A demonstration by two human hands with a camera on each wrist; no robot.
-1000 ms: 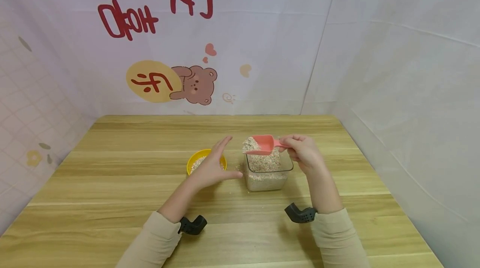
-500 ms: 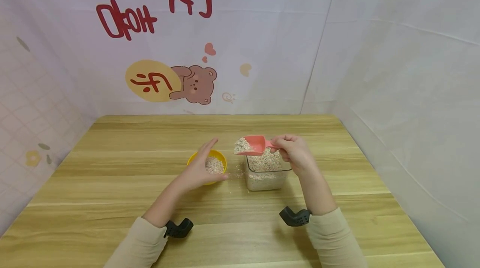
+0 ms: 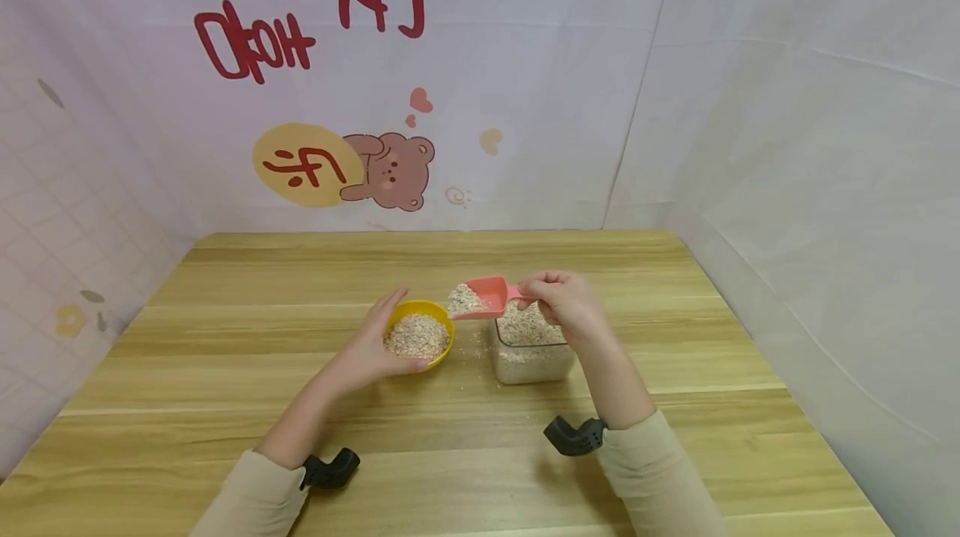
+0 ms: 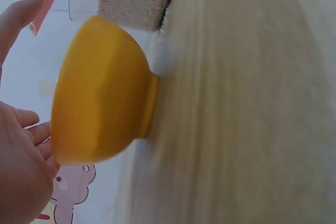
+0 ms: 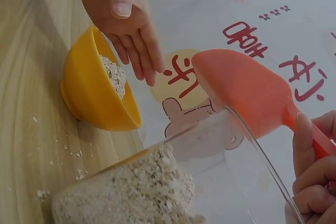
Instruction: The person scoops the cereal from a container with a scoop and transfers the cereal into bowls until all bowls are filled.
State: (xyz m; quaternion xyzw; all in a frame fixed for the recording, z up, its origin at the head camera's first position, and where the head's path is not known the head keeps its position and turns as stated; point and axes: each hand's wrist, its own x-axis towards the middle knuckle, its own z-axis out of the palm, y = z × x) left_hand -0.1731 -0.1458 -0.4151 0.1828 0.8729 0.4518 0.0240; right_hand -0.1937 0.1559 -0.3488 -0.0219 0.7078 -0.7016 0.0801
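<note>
My right hand (image 3: pixel 566 309) pinches the handle of a pink scoop (image 3: pixel 492 295) in the head view. Oats (image 3: pixel 464 300) are heaped at the scoop's front end. The scoop hangs level between a yellow bowl (image 3: pixel 422 304) and a clear container (image 3: pixel 534 365), its tip by the bowl's right rim. Oats (image 3: pixel 417 337) also lie in the bowl. My left hand (image 3: pixel 366 359) is spread at the bowl's left side, thumb in front and fingers behind. The left wrist view shows its fingers at the rim of the bowl (image 4: pixel 100 98); whether they touch is unclear.
Oats fill much of the clear container, seen close in the right wrist view with its transparent rim (image 5: pixel 262 156). Loose flakes (image 3: pixel 472 350) are scattered on the wooden table (image 3: pixel 480 470) between bowl and container. A printed white cloth (image 3: pixel 525 103) hangs behind the table.
My right hand has carried the loaded scoop left, from above the container toward the bowl. My left hand has moved left, from over the bowl to its left side, uncovering the oats inside.
</note>
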